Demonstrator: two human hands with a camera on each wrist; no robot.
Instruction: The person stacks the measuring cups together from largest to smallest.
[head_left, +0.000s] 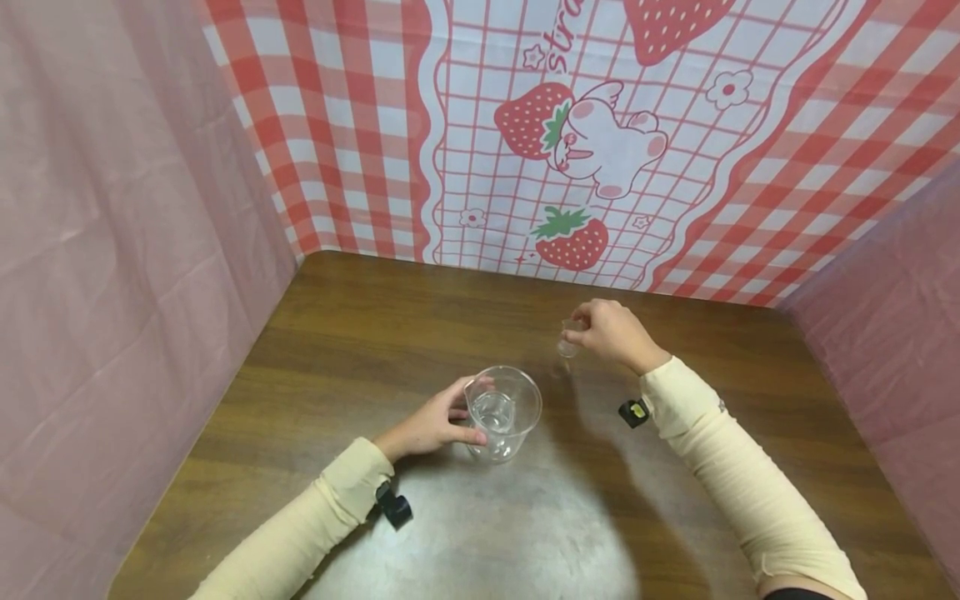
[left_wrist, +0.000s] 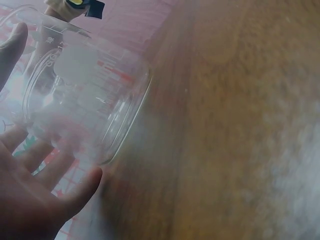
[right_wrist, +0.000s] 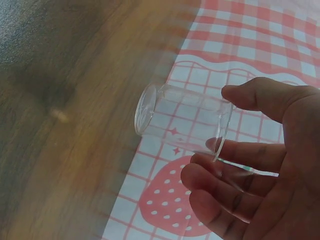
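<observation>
My left hand holds the side of a large clear glass beaker, thumb on the near side and fingers round the far side. Inside that beaker sits a smaller glass beaker. The left wrist view has the large beaker with white printed markings, and the left hand's fingers spread along its wall. Farther back and to the right, my right hand pinches a small clear beaker by its rim between thumb and fingertips. Its base points toward the table, and it looks empty.
Both beakers are over a brown wooden table with a glossy bright patch at the front. A strawberry-patterned cloth hangs at the back edge. Pink curtains flank the left and right sides.
</observation>
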